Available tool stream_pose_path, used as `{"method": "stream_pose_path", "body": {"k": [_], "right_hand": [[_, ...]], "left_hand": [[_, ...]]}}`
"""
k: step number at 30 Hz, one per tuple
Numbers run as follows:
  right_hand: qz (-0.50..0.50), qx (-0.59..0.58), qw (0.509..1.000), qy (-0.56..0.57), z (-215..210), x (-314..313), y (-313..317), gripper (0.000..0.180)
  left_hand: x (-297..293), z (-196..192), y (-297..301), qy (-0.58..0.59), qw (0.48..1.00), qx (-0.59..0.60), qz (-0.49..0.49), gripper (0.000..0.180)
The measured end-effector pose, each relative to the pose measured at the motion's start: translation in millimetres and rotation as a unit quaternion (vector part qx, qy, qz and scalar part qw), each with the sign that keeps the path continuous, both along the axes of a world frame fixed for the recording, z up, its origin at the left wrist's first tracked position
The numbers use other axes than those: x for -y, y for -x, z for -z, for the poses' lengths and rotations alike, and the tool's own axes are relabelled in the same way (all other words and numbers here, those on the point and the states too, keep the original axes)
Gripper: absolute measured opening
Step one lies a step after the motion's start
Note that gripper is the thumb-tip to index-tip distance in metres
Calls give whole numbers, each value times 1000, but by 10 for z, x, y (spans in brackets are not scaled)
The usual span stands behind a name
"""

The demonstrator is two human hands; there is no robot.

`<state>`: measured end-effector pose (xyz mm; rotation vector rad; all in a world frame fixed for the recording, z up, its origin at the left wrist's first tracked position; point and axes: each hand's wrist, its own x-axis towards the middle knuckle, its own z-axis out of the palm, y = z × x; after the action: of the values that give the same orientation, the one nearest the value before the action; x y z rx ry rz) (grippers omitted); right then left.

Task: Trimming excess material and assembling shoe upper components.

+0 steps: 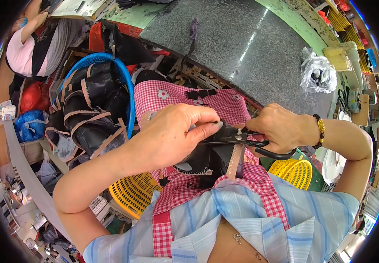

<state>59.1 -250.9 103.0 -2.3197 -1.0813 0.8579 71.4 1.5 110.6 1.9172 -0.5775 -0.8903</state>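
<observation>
My right hand point(283, 128) is closed on a pair of scissors point(281, 154) with black handles. Their blades point left, toward my other hand, and lie over a black leather shoe upper point(200, 160) edged with tan zigzag-stitched strips. Thumb and forefinger of my left hand point(167, 133) are pinched together at a dark edge of that upper, just above the blades. The upper rests against my lap, over a red-and-white checked apron point(150, 98). Its far part is partly covered by my hands.
At left, a blue basket point(130, 83) holds several similar black uppers. Yellow baskets point(128, 197) stand low on both sides of me. Ahead is a grey speckled tabletop point(242, 39) bearing a clear plastic bag point(316, 72). Another person point(36, 48) sits at far left.
</observation>
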Motion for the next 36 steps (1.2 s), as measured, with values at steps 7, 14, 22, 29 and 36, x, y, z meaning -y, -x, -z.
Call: {"method": "stream_pose_path", "body": {"k": [7,14,22,29,36], "right_hand": [[66,65,995,20,47,245,-107,27],[325,296,890,124,544,824,-1098,50],[294,352,884,90,724,1073,-1377,39],[279,372,880,100,807,1072,-1461,28],[269,379,880,94,558,965,-1215,40]], "left_hand": [[-158,14,-93,-28,980,-160,-118,33],[-661,454,59,34,985,-161,-46,32],[-2059,-153,981,-97,760,189,-614,28],[-3570,887,773,-512,430,374,-643,35],[-4074,2248,7,92,503,379,-771,20]]}}
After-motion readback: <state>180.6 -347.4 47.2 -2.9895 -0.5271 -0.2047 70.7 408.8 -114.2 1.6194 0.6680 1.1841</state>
